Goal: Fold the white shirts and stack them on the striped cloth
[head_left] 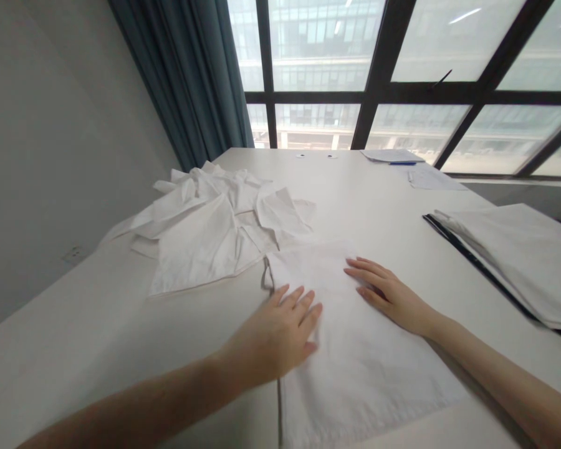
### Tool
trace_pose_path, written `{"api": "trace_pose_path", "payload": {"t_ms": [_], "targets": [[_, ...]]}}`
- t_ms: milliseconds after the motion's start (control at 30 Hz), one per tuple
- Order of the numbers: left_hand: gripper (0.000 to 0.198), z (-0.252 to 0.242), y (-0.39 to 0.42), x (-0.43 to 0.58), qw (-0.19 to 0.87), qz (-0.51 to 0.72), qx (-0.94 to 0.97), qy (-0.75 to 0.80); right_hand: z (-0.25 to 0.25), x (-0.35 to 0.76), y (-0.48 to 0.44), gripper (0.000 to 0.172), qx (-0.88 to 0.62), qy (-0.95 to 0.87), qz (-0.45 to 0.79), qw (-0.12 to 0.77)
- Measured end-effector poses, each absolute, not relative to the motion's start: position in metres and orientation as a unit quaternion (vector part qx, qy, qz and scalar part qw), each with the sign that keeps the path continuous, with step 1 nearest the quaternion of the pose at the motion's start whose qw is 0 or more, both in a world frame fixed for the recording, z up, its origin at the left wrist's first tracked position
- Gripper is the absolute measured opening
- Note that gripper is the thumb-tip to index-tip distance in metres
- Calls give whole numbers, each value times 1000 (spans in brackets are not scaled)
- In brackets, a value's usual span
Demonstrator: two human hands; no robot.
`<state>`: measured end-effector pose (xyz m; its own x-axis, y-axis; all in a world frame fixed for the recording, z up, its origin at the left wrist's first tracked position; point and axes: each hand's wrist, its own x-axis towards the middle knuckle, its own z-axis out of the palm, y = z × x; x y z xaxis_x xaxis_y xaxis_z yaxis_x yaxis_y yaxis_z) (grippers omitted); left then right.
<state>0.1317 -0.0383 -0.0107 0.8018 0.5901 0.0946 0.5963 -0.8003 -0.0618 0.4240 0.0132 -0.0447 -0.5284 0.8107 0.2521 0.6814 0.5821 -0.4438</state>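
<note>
A white cloth (355, 368) lies spread on the white table in front of me, its near edge toward my body. On its left edge rests my left hand (280, 333), palm down with the fingers apart. Farther along on the right side, my right hand (386, 293) lies on the same cloth, fingers stretched out toward the left. Neither hand grips anything. Just beyond the left hand, a small fold sticks out at the cloth's far left corner. Whether the cloth is one layer or several, I cannot tell.
A crumpled heap of white cloth (206, 218) covers the table's (98, 362) far left. At right, folded white cloth (523, 255) lies on a black-edged item (477, 262). Papers (393, 156) and a blue pen (402, 163) lie at the back, near the windows.
</note>
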Motion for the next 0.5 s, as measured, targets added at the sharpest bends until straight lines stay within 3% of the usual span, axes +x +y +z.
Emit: {"api": "trace_pose_path", "payload": {"t_ms": [100, 200, 500], "targets": [[69, -3, -73, 138, 13, -21, -965, -260, -44, 423, 13, 39, -436, -854, 161, 234], [65, -5, -94, 143, 20, -20, -970, -243, -42, 423, 12, 37, -454, -836, 185, 247], [8, -16, -110, 147, 163, -152, -938, -266, -42, 422, 14, 34, -530, -761, 169, 333]]}}
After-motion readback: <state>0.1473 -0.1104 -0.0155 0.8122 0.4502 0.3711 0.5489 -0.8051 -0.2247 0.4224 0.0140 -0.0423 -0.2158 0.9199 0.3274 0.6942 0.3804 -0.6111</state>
